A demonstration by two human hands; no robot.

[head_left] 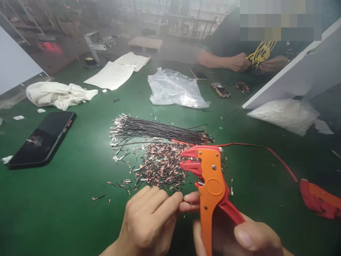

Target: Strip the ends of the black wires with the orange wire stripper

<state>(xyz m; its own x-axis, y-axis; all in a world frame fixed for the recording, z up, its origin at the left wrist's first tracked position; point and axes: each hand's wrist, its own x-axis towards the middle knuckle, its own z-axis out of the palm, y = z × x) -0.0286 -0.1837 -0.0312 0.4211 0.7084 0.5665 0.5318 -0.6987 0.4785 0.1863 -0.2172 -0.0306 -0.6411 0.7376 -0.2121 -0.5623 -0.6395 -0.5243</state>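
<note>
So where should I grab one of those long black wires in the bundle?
Pinch a black wire near its middle, coming from above on the near side. The bundle lies flat and runs left to right on the green table, with bare metal tips at the ends; the middle is covered and clear of the orange stripper.

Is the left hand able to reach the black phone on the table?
Probably yes. The left hand pinches only a short wire bit, and bare green table lies between it and the black phone.

place: workshop, wire assembly | surface: green work table point(66, 199) | signs: bundle of cut black wires point(160, 129), heap of stripped wire ends point(160, 165), orange wire stripper point(210, 185) | nearby: another person's hands point(239, 63) sorting yellow wires point(262, 53)
</note>
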